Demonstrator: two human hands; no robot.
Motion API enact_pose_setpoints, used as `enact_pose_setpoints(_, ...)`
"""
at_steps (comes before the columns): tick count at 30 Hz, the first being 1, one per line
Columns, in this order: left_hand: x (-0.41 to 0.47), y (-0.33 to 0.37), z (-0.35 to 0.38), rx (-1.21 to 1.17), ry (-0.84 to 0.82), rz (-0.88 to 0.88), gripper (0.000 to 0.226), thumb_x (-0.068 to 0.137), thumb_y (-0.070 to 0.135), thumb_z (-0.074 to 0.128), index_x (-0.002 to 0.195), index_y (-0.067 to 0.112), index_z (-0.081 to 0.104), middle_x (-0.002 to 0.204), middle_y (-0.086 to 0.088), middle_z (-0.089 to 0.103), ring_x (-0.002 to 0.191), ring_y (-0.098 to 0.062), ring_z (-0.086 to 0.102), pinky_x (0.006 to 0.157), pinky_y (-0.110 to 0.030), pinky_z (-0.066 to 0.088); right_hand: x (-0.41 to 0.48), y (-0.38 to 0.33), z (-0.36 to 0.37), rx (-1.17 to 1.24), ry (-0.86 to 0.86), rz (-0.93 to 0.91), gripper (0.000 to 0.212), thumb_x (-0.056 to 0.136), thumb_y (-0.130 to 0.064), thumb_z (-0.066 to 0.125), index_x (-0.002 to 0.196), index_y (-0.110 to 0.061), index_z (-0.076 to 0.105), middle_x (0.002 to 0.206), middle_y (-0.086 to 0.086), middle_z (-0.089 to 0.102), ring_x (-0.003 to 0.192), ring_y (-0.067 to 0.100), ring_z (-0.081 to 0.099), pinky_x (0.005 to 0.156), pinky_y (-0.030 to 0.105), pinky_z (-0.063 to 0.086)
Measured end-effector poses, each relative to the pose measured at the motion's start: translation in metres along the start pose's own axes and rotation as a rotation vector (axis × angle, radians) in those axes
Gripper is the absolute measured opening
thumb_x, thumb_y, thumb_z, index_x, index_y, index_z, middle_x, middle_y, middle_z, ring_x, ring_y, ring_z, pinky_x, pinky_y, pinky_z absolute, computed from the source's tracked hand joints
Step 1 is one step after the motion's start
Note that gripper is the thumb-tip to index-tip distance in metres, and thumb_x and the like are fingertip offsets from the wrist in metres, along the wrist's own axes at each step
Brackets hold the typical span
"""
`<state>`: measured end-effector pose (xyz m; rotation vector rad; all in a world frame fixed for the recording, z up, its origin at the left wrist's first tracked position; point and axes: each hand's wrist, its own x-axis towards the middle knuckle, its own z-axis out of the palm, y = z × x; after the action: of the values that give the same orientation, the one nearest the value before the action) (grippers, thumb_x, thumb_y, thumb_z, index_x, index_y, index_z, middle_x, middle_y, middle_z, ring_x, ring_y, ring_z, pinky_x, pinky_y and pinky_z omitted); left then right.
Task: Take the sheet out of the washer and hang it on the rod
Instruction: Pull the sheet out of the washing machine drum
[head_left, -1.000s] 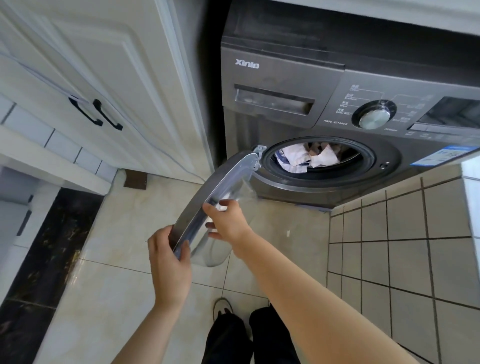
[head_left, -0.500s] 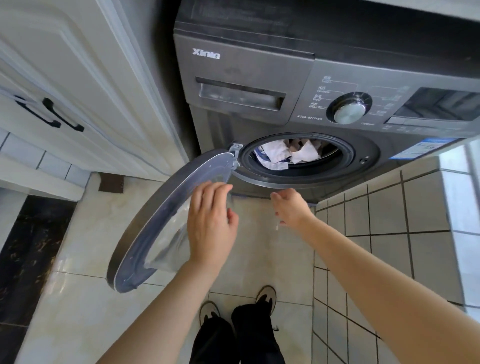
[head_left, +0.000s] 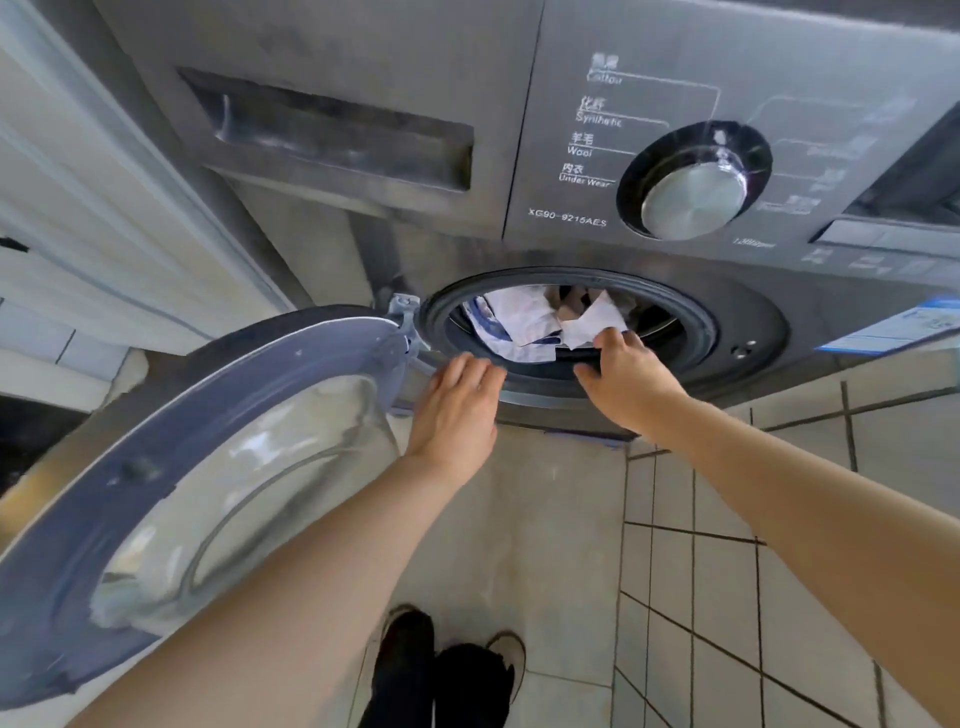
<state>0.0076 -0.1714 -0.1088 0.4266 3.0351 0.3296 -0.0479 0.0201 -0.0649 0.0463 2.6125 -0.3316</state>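
Observation:
The grey front-loading washer (head_left: 426, 249) fills the upper view, its round door (head_left: 171, 467) swung wide open to the left. Inside the drum opening lies a crumpled white sheet (head_left: 530, 322) with blue and brown patches. My right hand (head_left: 623, 374) rests on the lower rim of the opening, fingertips touching the sheet's edge, fingers spread. My left hand (head_left: 457, 410) hovers flat at the left of the rim, just below the door hinge, holding nothing. No rod is in view.
A white cabinet (head_left: 78, 208) stands close on the left of the washer. A tiled wall or ledge (head_left: 779, 545) rises at the right. My feet (head_left: 452, 670) stand on the beige floor tiles between them. The open door takes up the lower left.
The view has closed in on the washer. Both hands let go of the door and moved forward to the drum opening; the right hand now touches the sheet. The door has swung wider open.

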Motion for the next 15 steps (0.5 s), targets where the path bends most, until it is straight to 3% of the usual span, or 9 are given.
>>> enact_pose_setpoints(2, 0.020, -0.005, 0.022, 0.037, -0.012, 0.035, 0.052, 0.063, 0.004, 0.073, 0.114, 0.009, 0.062, 0.113, -0.008, 0.062, 0.114, -0.030, 0.054, 0.098, -0.039, 0.045, 0.024, 0.006, 0.006, -0.114, 0.041, -0.051, 0.054, 0.099, -0.034, 0.046, 0.142, -0.006, 0.032, 0.140, 0.019, 0.038, 0.126, 0.040, 0.040, 0.101, 0.046, 0.040)
enact_pose_setpoints(4, 0.041, -0.010, 0.040, 0.079, -0.061, 0.054, 0.057, 0.071, 0.004, 0.070, 0.126, 0.007, 0.054, 0.129, -0.010, 0.054, 0.127, -0.031, 0.045, 0.105, -0.039, 0.038, 0.048, 0.011, 0.016, -0.224, 0.097, -0.088, 0.059, 0.097, -0.036, 0.048, 0.144, -0.007, 0.027, 0.146, 0.017, 0.032, 0.130, 0.041, 0.035, 0.102, 0.049, 0.041)
enact_pose_setpoints(7, 0.072, -0.018, 0.065, 0.143, -0.184, 0.033, 0.069, 0.086, 0.008, 0.058, 0.147, 0.009, 0.026, 0.156, -0.010, 0.021, 0.146, -0.030, 0.013, 0.117, -0.039, 0.018, 0.080, 0.018, 0.031, -0.304, 0.175, -0.081, 0.071, 0.095, -0.039, 0.053, 0.148, -0.009, 0.018, 0.152, 0.017, 0.022, 0.138, 0.045, 0.023, 0.105, 0.054, 0.038)
enact_pose_setpoints(11, 0.107, -0.025, 0.085, 0.211, -0.218, 0.018, 0.082, 0.089, 0.008, 0.056, 0.153, 0.015, 0.005, 0.161, -0.009, -0.002, 0.148, -0.032, -0.003, 0.120, -0.043, 0.010, 0.117, 0.027, 0.051, -0.372, 0.194, -0.055, 0.086, 0.091, -0.046, 0.057, 0.151, -0.013, 0.005, 0.156, 0.018, 0.011, 0.140, 0.052, 0.012, 0.108, 0.059, 0.033)
enact_pose_setpoints(15, 0.136, -0.033, 0.097, 0.225, -0.218, -0.026, 0.082, 0.093, 0.017, 0.054, 0.153, 0.022, -0.001, 0.162, -0.007, -0.007, 0.147, -0.037, -0.003, 0.119, -0.048, 0.011, 0.145, 0.039, 0.067, -0.415, 0.183, -0.057, 0.098, 0.085, -0.056, 0.060, 0.152, -0.019, -0.002, 0.159, 0.018, 0.003, 0.141, 0.054, 0.006, 0.109, 0.065, 0.026)
